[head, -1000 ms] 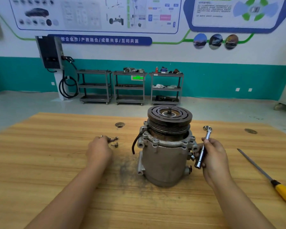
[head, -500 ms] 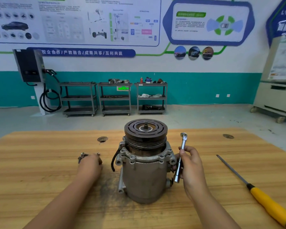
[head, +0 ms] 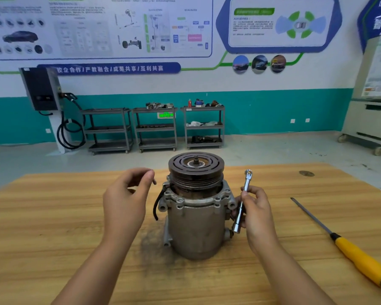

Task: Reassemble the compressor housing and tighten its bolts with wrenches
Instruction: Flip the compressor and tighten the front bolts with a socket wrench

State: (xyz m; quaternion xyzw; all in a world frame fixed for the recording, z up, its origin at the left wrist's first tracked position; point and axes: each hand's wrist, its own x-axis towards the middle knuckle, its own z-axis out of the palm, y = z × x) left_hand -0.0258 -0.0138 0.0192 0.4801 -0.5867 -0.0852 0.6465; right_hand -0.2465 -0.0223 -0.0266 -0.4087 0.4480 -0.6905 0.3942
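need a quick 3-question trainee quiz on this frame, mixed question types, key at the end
1. True or false: the compressor lies on its side on the table.
2. Which hand has its grip on the wrench? A) left B) right C) neither
3. Fill in: the yellow-handled tool lies on the table to the compressor's ____ (the person's side).

Key:
1. False. It stands upright with the pulley on top.
2. B. The right hand holds it close beside the compressor.
3. Right.
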